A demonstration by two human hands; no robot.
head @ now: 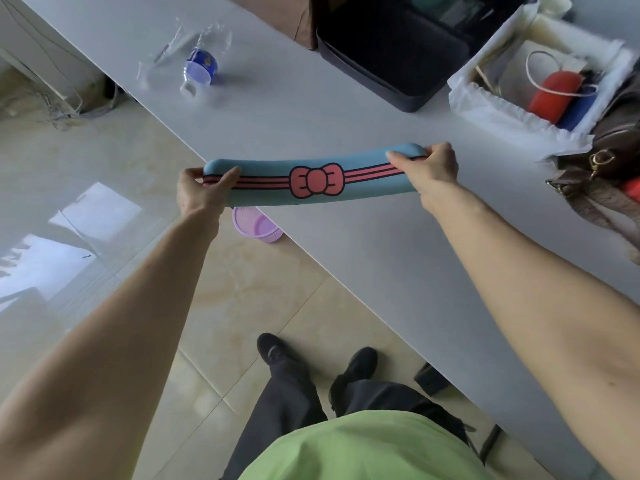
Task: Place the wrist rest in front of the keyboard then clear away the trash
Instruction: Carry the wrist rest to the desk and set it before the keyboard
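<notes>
Head view, looking down. Grey table (pixel 346 109): runs diagonally from upper left to lower right, far end and right side cut off by the frame. Tiled floor (pixel 104 168): glossy, with window glare at left.

Black case (pixel 394 50): on the table at top centre, its top edge cut off; contents too dark to make out. White box (pixel 485 109): lined with white paper, at top right, partly cropped; a red item and a blue item lie inside, neither identifiable. Brown bag (pixel 595 188): at the right edge, largely out of frame.

Wrist rest (pixel 311 178): blue, long, with pink stripes and a pink bow at its middle. Held in the air over the table's near edge, long axis running left to right, right end slightly higher, printed face toward the camera. Its two ends are covered by the hands.

Left hand (pixel 202 192): closed around the left end, thumb lying across the stripes. Right hand (pixel 429 168): closed around the right end, fingers on top.

Lilac basket (pixel 256 225): on the floor beneath the table edge, partly hidden behind the wrist rest and table.

Clear plastic wrapper (pixel 187 43): crumpled, on the table at upper left, outline hard to trace. Blue-and-white cup (pixel 199 72): lying tipped beside the wrapper, print blurred.
</notes>
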